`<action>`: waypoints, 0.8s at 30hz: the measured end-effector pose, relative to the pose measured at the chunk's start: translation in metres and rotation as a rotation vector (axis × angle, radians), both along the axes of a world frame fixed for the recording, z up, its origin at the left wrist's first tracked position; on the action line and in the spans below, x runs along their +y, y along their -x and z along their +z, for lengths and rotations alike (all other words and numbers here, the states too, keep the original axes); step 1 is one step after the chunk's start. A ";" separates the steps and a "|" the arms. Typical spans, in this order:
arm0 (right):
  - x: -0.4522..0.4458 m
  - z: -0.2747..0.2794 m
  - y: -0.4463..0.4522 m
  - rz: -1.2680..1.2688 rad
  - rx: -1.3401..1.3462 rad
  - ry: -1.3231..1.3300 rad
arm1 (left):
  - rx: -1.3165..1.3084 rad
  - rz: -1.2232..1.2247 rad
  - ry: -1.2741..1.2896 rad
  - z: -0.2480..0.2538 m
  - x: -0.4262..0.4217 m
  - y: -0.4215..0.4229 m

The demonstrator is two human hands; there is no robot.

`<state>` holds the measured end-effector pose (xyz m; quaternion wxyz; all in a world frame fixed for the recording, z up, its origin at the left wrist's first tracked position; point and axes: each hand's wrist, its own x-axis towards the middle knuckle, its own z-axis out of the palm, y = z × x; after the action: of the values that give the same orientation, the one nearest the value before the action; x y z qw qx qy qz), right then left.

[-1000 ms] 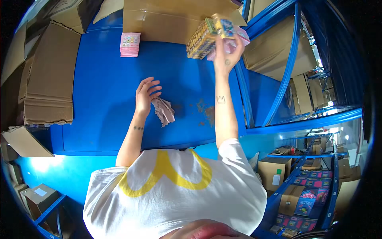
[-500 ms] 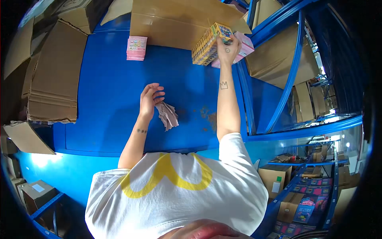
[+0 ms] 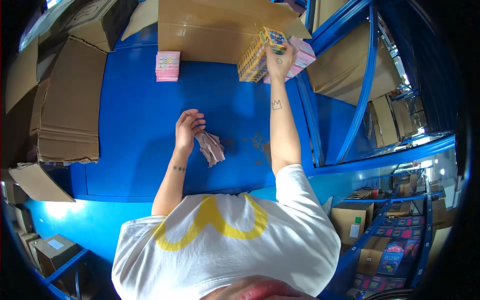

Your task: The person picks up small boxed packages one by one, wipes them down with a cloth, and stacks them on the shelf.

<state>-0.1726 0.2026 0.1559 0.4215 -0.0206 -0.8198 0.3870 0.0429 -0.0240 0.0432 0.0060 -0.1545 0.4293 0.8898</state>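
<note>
Right hand on the yellow boxes, left hand just kinda hanging out
So the right hand (image 3: 281,56) has its thumb and fingers closed around the top end of a stack of small yellow printed boxes (image 3: 254,61), at the far right of the blue counter (image 3: 145,115), next to a pink box (image 3: 303,56) and near a brown cardboard panel (image 3: 215,30). Left hand (image 3: 187,131)'s half open, fingers loosely curled, nothing gripped, right by some crumpled pinkish-grey paper (image 3: 211,150); can't tell if they touch.
</note>
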 end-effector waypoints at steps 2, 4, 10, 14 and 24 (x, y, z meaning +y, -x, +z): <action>-0.001 -0.002 0.003 0.007 0.002 0.000 | -0.003 0.008 -0.008 -0.001 0.000 0.000; 0.001 -0.006 0.003 0.005 0.001 0.005 | -0.009 0.006 -0.010 -0.002 0.000 0.000; -0.006 -0.010 -0.002 0.018 0.109 0.021 | 0.016 0.008 -0.035 -0.007 0.001 0.002; -0.002 -0.020 0.007 0.067 0.123 0.103 | -0.012 0.016 -0.033 -0.008 0.002 0.001; -0.017 -0.007 -0.017 0.071 0.280 0.010 | 0.029 0.004 -0.065 -0.012 0.000 0.002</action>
<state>-0.1559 0.1853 0.1491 0.5176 0.0605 -0.7513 0.4049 0.0413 -0.0241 0.0313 0.0028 -0.1422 0.3999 0.9055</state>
